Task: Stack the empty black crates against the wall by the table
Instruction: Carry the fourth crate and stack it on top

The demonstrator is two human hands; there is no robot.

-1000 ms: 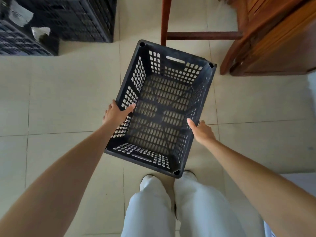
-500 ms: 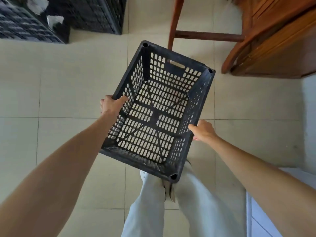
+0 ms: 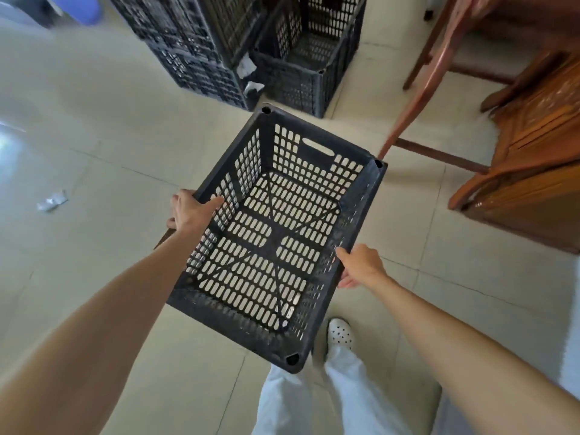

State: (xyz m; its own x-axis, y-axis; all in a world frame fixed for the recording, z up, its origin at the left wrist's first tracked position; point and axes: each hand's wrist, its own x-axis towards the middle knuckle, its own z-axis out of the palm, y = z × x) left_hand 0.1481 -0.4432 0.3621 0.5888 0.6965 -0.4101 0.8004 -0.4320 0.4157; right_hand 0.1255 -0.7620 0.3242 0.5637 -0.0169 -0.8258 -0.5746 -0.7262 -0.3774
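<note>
I hold an empty black slotted crate [image 3: 361, 196] in the air in front of me, open side up, over the tiled floor. My left hand [image 3: 191, 211] grips its left long rim, thumb over the edge. My right hand [image 3: 361, 265] grips the right long rim. Ahead on the floor stand more black crates: a stack [image 3: 194, 48] at the upper left and a single open crate [image 3: 307, 58] just right of it, close to the carried crate's far corner.
A wooden chair leg and rung [image 3: 433, 76] and a carved wooden furniture piece [image 3: 527, 158] stand at the right. A scrap of white paper [image 3: 51, 200] lies on the floor at left. My white trousers and shoe [image 3: 339, 332] show below.
The view has tilted up and I have stepped forward: the crates on the floor now appear much closer and fuller. The held crate stays in both hands, carried towards them.
</note>
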